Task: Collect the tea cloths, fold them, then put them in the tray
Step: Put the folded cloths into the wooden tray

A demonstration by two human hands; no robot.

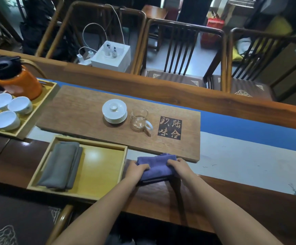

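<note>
A folded purple tea cloth (pixel 157 167) lies at the table's near edge, just right of the yellow wooden tray (pixel 101 172). My left hand (pixel 137 169) grips its left end and my right hand (pixel 178 167) grips its right end, fingers curled over the top. A folded grey tea cloth (pixel 60 165) lies in the left half of the tray. The tray's right half is bare.
A long wooden tea board (pixel 90 121) behind the tray carries a white lidded gaiwan (pixel 114 111) and a glass pitcher (pixel 140 121). At the far left a second tray (pixel 37 106) holds several white cups (pixel 5 119) and an orange flask (pixel 18 80). Chairs stand beyond the table.
</note>
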